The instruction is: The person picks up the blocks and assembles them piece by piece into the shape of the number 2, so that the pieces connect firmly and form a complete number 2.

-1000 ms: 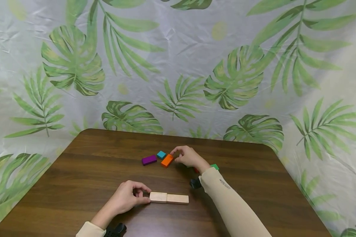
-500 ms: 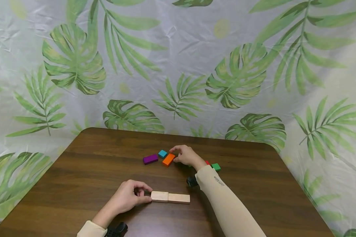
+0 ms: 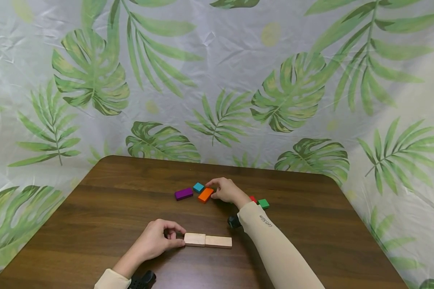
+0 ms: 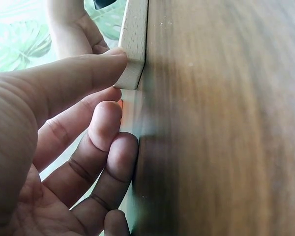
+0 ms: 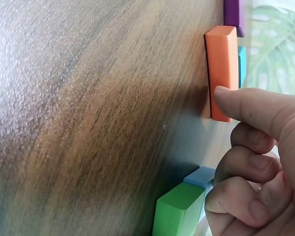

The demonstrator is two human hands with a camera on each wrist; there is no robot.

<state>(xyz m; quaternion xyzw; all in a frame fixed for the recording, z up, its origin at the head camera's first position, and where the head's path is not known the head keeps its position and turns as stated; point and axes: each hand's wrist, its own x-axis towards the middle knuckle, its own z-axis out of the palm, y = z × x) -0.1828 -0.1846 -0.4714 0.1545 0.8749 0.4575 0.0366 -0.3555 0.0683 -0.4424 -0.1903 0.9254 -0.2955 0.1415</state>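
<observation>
A brown table carries pale blocks and coloured blocks.

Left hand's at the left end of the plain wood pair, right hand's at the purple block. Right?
Not the purple block: the right hand is at the orange block, as the right wrist view shows. The left hand is at the left end of the plain wood pair, as you said.

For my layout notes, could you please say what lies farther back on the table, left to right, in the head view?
Purple block, blue block, orange block, right hand, partly hidden red block, green block.
</observation>
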